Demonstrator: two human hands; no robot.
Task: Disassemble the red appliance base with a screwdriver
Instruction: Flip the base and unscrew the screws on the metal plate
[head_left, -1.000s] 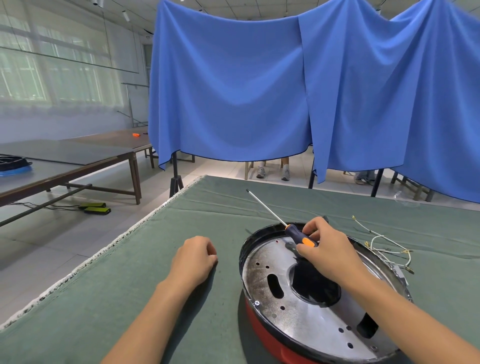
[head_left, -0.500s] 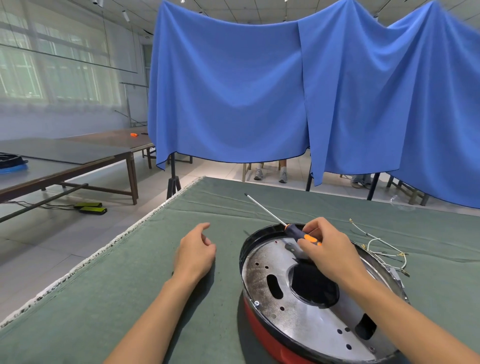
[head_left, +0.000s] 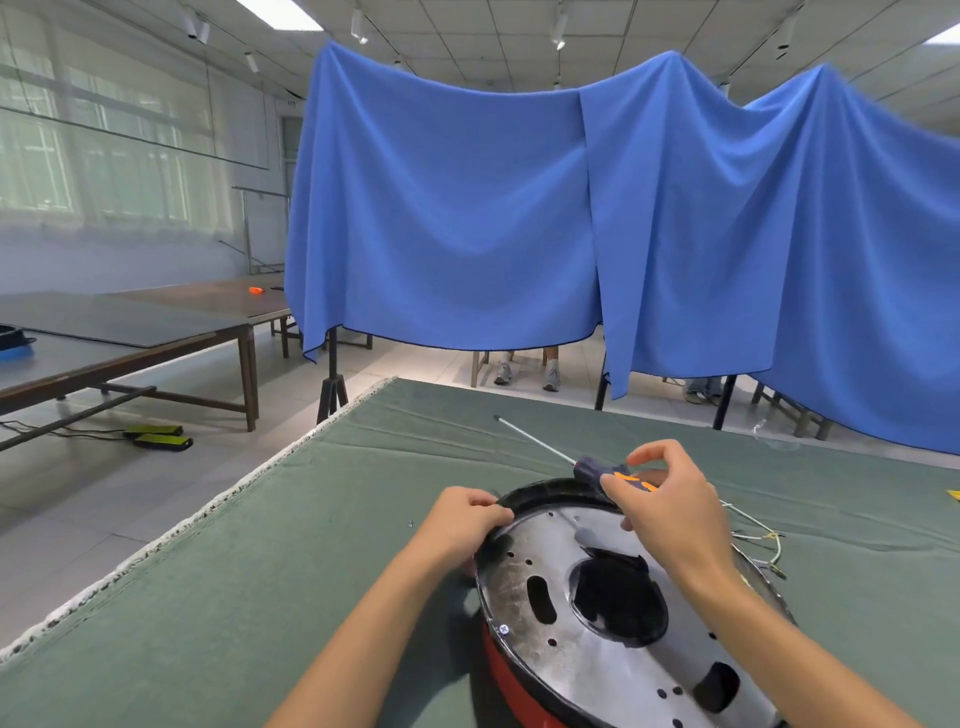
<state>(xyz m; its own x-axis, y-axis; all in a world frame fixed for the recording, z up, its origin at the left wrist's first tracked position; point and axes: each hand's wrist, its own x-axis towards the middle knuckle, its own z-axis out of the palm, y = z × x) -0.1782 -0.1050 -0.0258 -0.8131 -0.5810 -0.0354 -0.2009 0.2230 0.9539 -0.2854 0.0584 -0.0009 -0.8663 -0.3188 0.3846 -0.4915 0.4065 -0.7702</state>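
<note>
From the head view, the red appliance base (head_left: 618, 618) lies on the green-covered bench (head_left: 291, 571), its metal plate facing up. The left hand (head_left: 462, 525) has its fingers curled, pinching the base's black rim at the near-left edge. The right hand (head_left: 670, 509) grips the screwdriver (head_left: 597, 467) above the far rim, its shaft pointing away to the left. Loose wires (head_left: 758, 530) lie just right of the base.

I'm looking into a large workshop-like hall: a tiled ceiling (head_left: 649, 31) with track lights, long wooden tables (head_left: 156, 332), a tall window (head_left: 78, 156), and blue cloths (head_left: 519, 218) hung as screens. My bench is covered in green felt (head_left: 260, 597).
</note>
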